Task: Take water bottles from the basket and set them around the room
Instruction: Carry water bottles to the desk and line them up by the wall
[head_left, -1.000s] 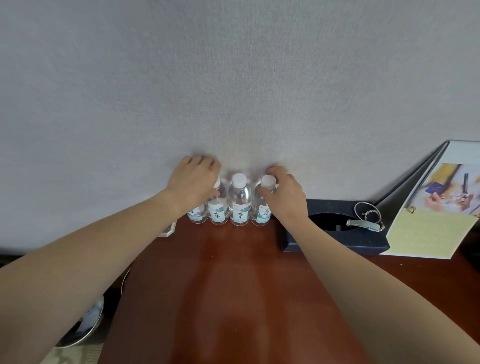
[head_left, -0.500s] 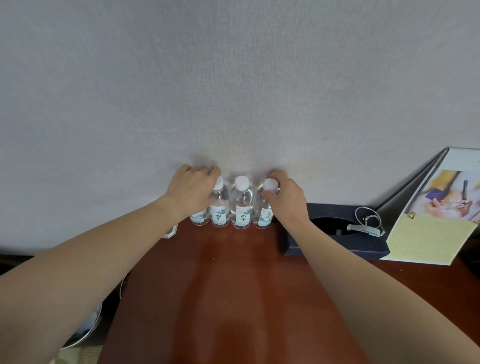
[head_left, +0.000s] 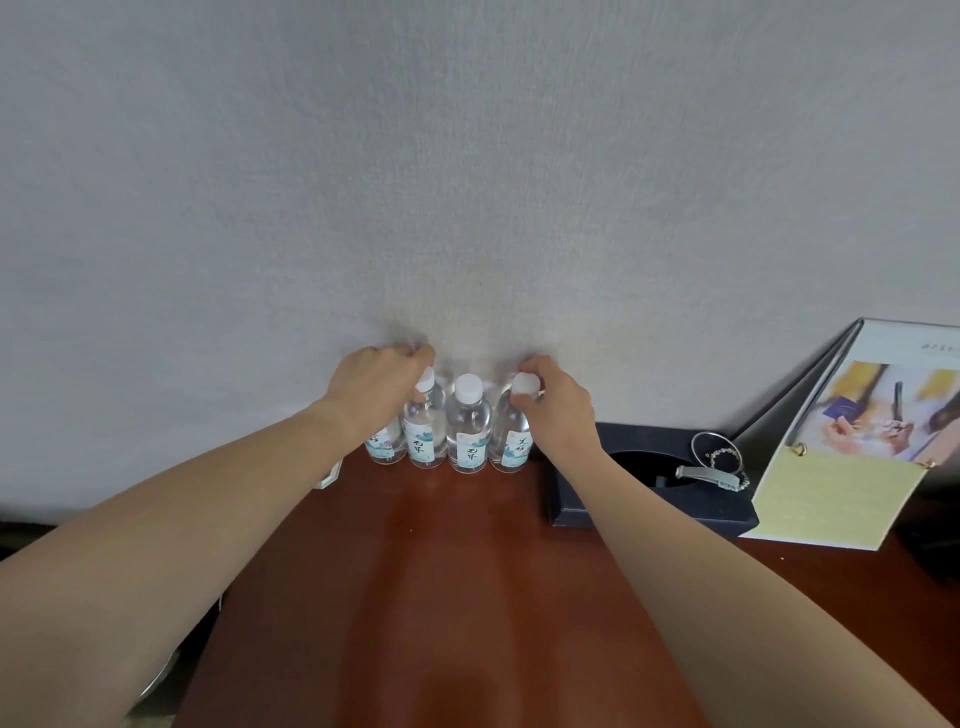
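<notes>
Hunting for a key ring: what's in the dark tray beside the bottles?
A metal ring with bead chain and grey tag lies over the dark tray's round recess; its floor is shadowed, unseen.

My two bare forearms reach forward and draw close together at the far end. My left grip (head_left: 376, 389) lies knuckles up, its fingers curled over the top of the leftmost water bottle (head_left: 385, 446). My right grip (head_left: 553, 410) is turned slightly inward at the wrist, thumb and fingertips pinching the white cap (head_left: 525, 385) of the rightmost water bottle (head_left: 511, 441).
</notes>
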